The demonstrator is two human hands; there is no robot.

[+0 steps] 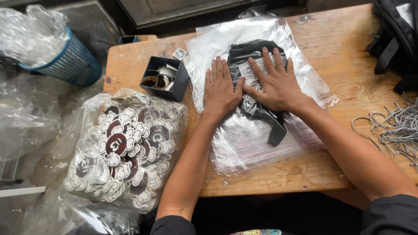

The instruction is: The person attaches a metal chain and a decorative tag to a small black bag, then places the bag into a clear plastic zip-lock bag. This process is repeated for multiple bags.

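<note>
While both palms lie flat on the clear plastic sleeve [257, 143], the step in hand reads as pressing it down over the dark folded item with pale print [254, 109] inside it. Left hand [221, 89]: fingers spread, released, gripping nothing, resting on the film just at 9 o'clock of the dark item. Right hand [275, 82]: also flat and unclenched, directly on top of the item, thumb touching the left thumb.

Sleeve sits on a stack of similar clear sleeves at the centre of the worn wooden table [348, 52]. Item inside looks soft and black, with a strap-like end poking toward 5 o'clock; the print is too crumpled to read.

Judgement: the next move calls for even pressure outward so trapped air leaves before the open end gets closed; the film looks slippery, so the stack could shift.

Nearby: small black open box of cut pieces [165, 78] at 10 o'clock, a clear bag of white-and-maroon flower-shaped patches [124, 148] at 8 o'clock, silver ball chains [394, 126] at 3 o'clock.
</note>
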